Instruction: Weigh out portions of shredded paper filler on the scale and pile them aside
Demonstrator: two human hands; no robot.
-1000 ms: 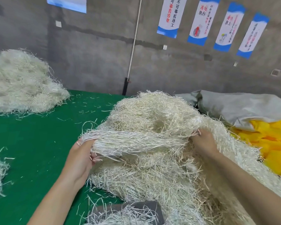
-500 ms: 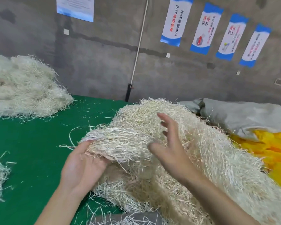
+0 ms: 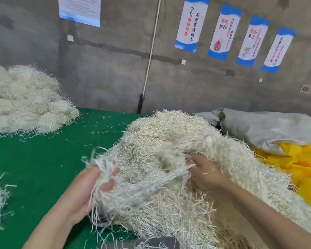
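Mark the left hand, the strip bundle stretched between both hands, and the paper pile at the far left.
left hand (image 3: 84, 189): head view, on the palm.
strip bundle (image 3: 151, 181): head view, on its middle stretch, between the two grips.
paper pile (image 3: 25, 101): head view, on the middle of the heap.

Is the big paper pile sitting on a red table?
No, the shredded paper pile sits on a green table cover.
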